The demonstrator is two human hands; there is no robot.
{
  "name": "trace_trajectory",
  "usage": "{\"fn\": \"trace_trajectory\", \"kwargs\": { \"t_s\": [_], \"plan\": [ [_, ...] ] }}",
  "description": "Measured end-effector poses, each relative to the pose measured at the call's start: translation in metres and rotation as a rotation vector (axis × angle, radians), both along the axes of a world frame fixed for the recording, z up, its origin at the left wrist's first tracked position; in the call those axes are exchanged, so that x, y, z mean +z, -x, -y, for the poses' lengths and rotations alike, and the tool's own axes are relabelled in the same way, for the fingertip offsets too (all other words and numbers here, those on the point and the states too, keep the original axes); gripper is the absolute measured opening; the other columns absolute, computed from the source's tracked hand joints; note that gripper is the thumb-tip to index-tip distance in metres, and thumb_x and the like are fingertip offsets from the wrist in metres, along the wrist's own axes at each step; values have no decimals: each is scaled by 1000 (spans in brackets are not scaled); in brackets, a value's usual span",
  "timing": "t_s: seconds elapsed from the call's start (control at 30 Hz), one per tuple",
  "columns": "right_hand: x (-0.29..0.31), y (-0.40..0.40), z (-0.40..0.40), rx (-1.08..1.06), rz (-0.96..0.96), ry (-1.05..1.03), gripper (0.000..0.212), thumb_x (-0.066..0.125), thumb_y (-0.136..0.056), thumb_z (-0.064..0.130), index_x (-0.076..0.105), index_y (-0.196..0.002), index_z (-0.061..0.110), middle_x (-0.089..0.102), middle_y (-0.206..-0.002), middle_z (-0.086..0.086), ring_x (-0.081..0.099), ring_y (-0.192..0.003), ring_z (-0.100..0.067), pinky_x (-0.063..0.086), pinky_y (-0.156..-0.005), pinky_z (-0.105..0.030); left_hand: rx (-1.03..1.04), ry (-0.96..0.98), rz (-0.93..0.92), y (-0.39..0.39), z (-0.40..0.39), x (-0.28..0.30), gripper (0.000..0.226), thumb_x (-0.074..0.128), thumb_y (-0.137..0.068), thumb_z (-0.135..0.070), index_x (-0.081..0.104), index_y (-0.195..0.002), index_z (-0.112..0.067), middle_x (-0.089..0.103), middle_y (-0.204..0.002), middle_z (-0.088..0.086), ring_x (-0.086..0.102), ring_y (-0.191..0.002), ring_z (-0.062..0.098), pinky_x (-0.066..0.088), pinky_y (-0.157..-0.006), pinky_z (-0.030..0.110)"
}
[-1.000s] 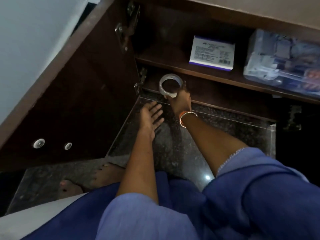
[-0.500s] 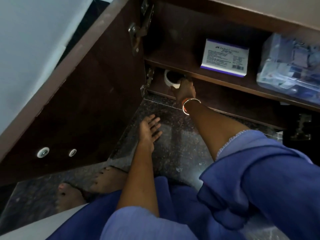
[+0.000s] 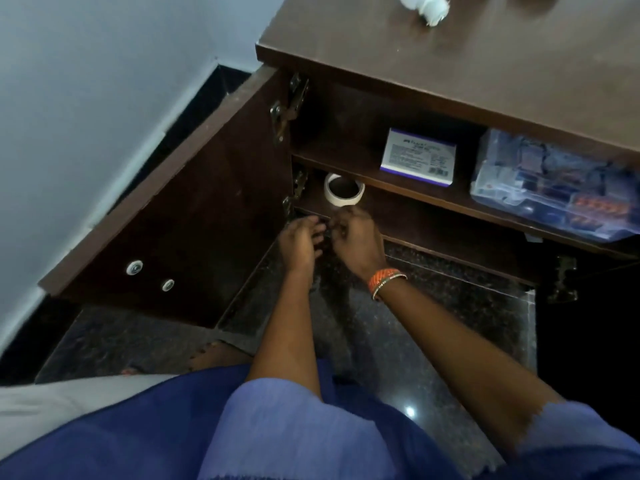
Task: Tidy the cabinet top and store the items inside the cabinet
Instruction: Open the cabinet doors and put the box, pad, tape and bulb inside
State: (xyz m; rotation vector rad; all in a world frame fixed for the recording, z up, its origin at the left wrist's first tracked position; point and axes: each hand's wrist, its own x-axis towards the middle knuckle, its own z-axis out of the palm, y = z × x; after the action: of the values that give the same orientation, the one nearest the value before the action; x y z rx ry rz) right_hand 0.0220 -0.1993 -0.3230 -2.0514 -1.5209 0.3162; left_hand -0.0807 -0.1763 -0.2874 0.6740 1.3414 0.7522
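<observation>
**Two hands in front of an open cabinet, tape roll on the lower shelf**

Two bare hands reach toward the open cabinet (image 3: 450, 81) as you look down from above. Your left hand (image 3: 300, 242) hovers low near the cabinet's bottom edge, fingers loosely spread and holding nothing. Your right hand (image 3: 356, 237), with an orange bangle (image 3: 385, 280) on the wrist, sits just beside it, fingers curled inward; motion blur hides whether they grip anything. The roll of white tape (image 3: 343, 194) lies flat on the lower shelf, at its left end, just beyond your right fingertips and apart from them. On the upper shelf (image 3: 339, 157) stand a white box with a purple edge (image 3: 419, 156) and, to its right, a clear plastic bag (image 3: 554, 188) of packets. The wooden door (image 3: 180, 216) swings wide open to the left. On the cabinet top, at the far edge of view, rests a white object (image 3: 427, 6), partly cut off. Dark speckled stone floor (image 3: 433, 334) lies beneath your arms.
</observation>
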Motion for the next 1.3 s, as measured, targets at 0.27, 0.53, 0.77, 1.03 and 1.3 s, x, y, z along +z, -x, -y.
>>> {"fn": "trace_trajectory", "kwargs": {
  "t_s": [0.27,0.53,0.77,1.03,1.3],
  "plan": [
    [145,-3,16,38,30,-419,14,56,-81,13,69,-83,13,67,-81,1,61,-75,-13,50,-64,-29,90,-541,101,-27,-7,96,25,48,-85,-6,65,-73,-18,66,-69,2,63,-65,15,51,-58,28],
    [231,-64,-37,-186,33,-566,23,55,-77,3,63,-98,7,62,-99,-11,55,-94,-24,41,-79,-27,-121,-933,-126,-43,-25,165,40,54,-81,-13,60,-118,-27,59,-123,-3,53,-115,10,45,-98,28],
    [232,-88,-83,-272,-7,-266,47,63,-83,15,41,-120,-3,52,-120,-23,49,-111,-40,40,-95,-42,-227,-963,-285,-37,-36,150,40,51,-84,-7,60,-121,-20,48,-139,-2,28,-138,8,38,-108,47],
    [228,-91,-85,-325,-24,-315,35,57,-87,7,44,-119,1,63,-109,-22,59,-101,-39,50,-81,-44,-205,-1040,-305,-40,-28,140,47,49,-84,1,58,-123,-23,46,-142,-8,21,-141,4,46,-102,45],
    [226,-94,-84,-337,-66,-332,34,61,-85,9,48,-116,5,65,-106,-18,62,-96,-36,49,-78,-40,-244,-1073,-363,-36,-31,139,51,46,-85,2,55,-127,-25,43,-144,-11,18,-141,1,45,-103,46]
  ]
}}
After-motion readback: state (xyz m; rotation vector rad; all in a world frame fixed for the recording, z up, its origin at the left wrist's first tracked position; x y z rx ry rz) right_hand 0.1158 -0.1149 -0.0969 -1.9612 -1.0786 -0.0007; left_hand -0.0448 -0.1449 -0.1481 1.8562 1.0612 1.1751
